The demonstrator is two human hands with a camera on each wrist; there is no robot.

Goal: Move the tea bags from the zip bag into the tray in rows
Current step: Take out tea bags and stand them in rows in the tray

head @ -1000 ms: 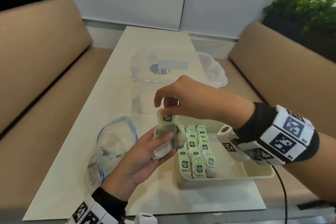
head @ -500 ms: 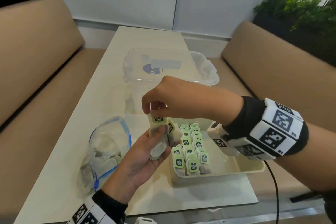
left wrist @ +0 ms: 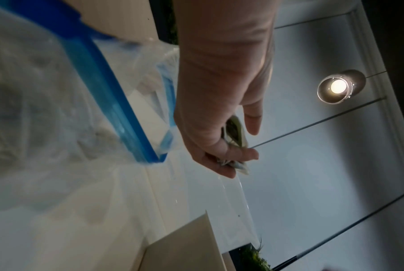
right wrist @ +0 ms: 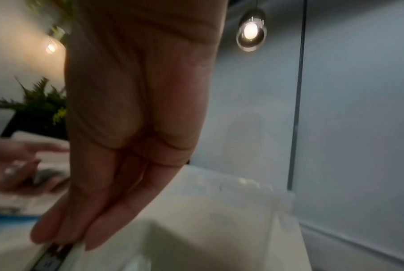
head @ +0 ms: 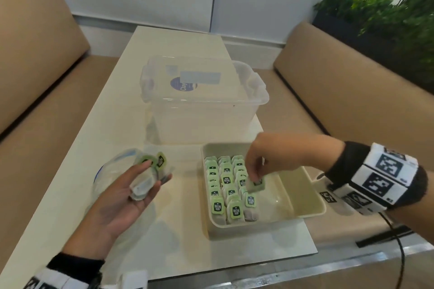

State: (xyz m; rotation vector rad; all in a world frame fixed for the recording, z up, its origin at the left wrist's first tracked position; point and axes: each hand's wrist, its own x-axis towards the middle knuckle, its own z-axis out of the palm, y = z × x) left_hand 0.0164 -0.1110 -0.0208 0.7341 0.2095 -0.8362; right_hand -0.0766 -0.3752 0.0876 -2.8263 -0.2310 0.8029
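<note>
Pale table [head: 150,82] between 2 tan benches [head: 40,65]

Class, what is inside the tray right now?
The tray holds rows of tea bags at its left; the right hand pinches another there. The hand covers part of the back.

Head cam looks fwd and down from the near end of the table [head: 112,110], taking in both hands and the tray [head: 303,197]. Left wrist cam sits close under the left hand [left wrist: 219,102], facing up to ceiling; shares the zip bag [left wrist: 57,91] w/ head view. Right wrist cam, very close under the right hand [right wrist: 136,113], also tilts up; shares tray.
</note>
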